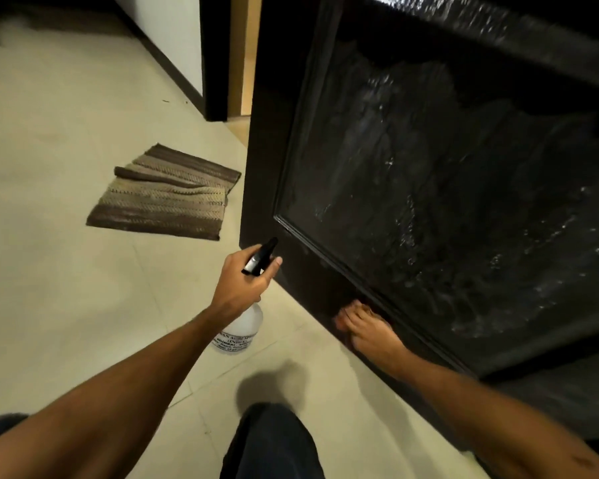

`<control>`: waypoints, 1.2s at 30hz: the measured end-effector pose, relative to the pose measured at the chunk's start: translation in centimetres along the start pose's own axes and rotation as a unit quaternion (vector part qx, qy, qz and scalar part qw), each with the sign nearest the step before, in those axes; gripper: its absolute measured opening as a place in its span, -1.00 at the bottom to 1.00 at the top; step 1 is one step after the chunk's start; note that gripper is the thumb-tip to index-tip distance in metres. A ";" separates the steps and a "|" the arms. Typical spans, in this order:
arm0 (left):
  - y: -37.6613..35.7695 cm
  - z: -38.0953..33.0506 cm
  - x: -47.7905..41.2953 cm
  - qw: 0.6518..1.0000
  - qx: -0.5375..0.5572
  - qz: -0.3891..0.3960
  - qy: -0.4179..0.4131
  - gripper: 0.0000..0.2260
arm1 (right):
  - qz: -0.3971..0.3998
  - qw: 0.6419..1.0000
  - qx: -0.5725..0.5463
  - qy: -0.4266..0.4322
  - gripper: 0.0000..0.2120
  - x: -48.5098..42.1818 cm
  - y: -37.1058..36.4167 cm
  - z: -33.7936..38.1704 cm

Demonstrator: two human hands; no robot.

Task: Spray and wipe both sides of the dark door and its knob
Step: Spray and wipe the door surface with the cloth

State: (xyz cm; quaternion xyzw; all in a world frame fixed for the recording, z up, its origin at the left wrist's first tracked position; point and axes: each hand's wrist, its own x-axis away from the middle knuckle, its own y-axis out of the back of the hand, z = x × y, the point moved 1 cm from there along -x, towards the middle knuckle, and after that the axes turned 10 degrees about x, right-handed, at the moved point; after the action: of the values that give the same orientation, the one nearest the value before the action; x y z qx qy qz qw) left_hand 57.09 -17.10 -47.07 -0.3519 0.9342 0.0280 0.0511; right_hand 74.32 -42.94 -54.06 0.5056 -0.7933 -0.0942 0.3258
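A pale tiled floor (66, 271) fills the left of the frame, with a brown striped woven mat (166, 195) lying left of centre and a dark doorway behind it at the top. The dark panelled door (446, 174) takes up the right side, its edge pointing towards the lower centre; its recessed panel glistens with droplets and runs of liquid, so the spraying of this face looks well along. The knob is out of view. The left hand (246, 281) grips the neck of a translucent white plastic spray bottle (239, 326), a finger at its black trigger head (261, 259). The bottle's long axis runs nearly upright, base towards the floor, nozzle aimed up and right at the panel's lower left corner. The right hand (367, 326) rests with fingers extended against the door's bottom rail; no cloth can be made out in it. Wiping this wet face probably comes next, which calls for a cloth.
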 end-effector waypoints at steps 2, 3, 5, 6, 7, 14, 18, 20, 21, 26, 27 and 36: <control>0.8 -0.5 0.5 1.000 0.007 -0.001 -0.023 -0.83 | -0.029 0.999 0.012 0.006 -0.40 2.3 0.0 0.8; 0.5 -0.1 0.3 1.000 0.007 0.002 -0.018 -0.83 | -0.044 0.999 -0.018 0.011 -0.40 3.0 -0.3 0.4; 0.6 0.5 0.1 1.000 0.002 -0.007 -0.011 -0.83 | -0.067 0.996 -0.051 0.006 -0.38 2.8 1.2 -1.4; 0.6 0.8 0.0 1.000 -0.001 -0.013 -0.008 -0.83 | -0.055 0.998 -0.030 0.005 -0.37 2.1 2.2 -2.9; 0.5 1.3 0.1 1.000 0.005 -0.025 -0.001 -0.83 | -0.054 0.998 -0.018 0.014 -0.36 1.3 2.8 -4.5; -1.9 3.4 1.6 0.998 -0.005 -0.056 0.040 -0.85 | -0.104 0.994 0.003 0.019 -0.51 -6.0 4.7 -7.0; -2.1 3.5 0.1 0.996 -0.032 -0.075 0.036 -0.83 | -0.165 0.985 0.040 -0.028 -0.52 -12.4 7.4 -9.0; -2.0 3.4 -1.6 0.995 -0.040 -0.086 0.035 -0.82 | -0.153 0.987 0.031 -0.028 -0.51 -15.7 7.7 -8.7; -1.7 3.3 -2.4 0.995 -0.045 -0.090 0.022 -0.81 | -0.138 0.989 0.036 -0.026 -0.50 -16.9 7.4 -8.0; 1.0 4.0 -6.9 0.995 -0.071 -0.070 -0.009 -0.81 | -0.133 0.988 0.069 0.047 -0.51 -20.4 5.3 -4.3; 1.8 4.7 -7.9 0.995 -0.074 -0.059 -0.009 -0.84 | -0.135 0.987 0.076 0.044 -0.52 -21.7 5.4 -4.0; 5.5 4.3 -14.2 0.994 -0.107 0.001 -0.026 -0.82 | -0.093 0.980 0.144 0.103 -0.58 -22.8 4.1 0.4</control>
State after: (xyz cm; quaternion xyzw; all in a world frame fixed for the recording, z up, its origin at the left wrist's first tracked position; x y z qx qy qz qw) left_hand 64.38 -3.34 -49.67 -0.3538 0.9245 0.1372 0.0371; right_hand 77.30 -21.43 -62.04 0.6256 -0.7102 0.0437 0.3197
